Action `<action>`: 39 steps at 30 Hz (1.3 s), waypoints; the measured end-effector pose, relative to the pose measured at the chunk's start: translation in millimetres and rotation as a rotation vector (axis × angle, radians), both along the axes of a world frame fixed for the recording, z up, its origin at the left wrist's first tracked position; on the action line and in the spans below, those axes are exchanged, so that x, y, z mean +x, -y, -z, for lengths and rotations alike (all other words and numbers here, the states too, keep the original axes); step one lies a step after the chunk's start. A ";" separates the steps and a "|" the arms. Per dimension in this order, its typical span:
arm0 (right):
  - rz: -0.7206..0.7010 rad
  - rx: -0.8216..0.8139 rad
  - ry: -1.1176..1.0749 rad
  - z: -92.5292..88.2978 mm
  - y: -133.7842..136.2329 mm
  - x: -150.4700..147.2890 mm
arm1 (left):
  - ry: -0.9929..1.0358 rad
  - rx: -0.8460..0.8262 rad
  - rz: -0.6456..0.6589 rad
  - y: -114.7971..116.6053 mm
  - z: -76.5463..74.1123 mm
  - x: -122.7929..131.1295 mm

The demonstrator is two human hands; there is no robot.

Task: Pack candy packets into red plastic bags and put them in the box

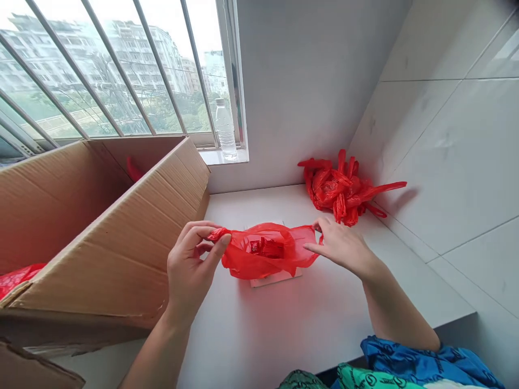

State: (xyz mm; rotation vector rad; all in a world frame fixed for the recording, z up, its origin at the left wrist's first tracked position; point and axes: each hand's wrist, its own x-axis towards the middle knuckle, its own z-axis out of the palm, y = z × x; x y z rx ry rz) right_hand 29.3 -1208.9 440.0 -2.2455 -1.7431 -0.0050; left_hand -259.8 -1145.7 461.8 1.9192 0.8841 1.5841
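A thin red plastic bag (251,267) is stretched between my two hands above the white table, its mouth spread toward me. Inside it I see a small dark red wrapped packet (267,248). My left hand (194,259) pinches the bag's left handle between thumb and fingers. At the other side my right hand (340,240) has its fingers at the right handle, the thumb a little apart from it. Partly covered by the bag, a flat white object (278,279) shows its front edge; what it is I cannot tell.
A tall cardboard box (117,243) stands open at the left, with red plastic inside. Tied red bags (340,189) lie heaped in the back right corner. A clear water bottle (225,129) stands on the sill by the barred window. Blue and green printed cloth (425,367) shows at the bottom.
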 end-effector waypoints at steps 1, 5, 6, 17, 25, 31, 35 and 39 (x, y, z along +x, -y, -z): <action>0.065 0.008 0.007 2.5 -2.9 3.2 | 0.024 -0.030 0.012 -2.1 -0.2 0.1; 0.009 -0.085 -0.126 -0.6 -9.6 26.3 | 0.121 -0.164 0.072 -7.9 2.8 1.7; -0.085 -0.113 -0.204 -5.1 -9.5 32.4 | 0.151 -0.200 0.092 -9.6 2.9 3.2; -0.552 0.626 -1.425 -27.8 -63.0 -2.8 | 0.364 -0.243 0.329 -57.4 -16.2 32.9; -0.643 0.393 -1.343 -10.2 -75.4 -54.9 | -0.024 -0.261 0.518 -56.5 15.1 46.0; -0.696 0.244 -1.132 4.6 -76.2 -80.8 | -0.380 -0.372 0.713 -54.8 22.5 42.3; -0.660 0.119 -1.315 13.5 -85.9 -82.3 | -0.287 -0.434 0.777 -57.1 17.2 39.5; -0.583 0.237 -1.495 17.0 -91.7 -75.6 | -0.088 -0.549 0.724 -65.3 21.0 38.2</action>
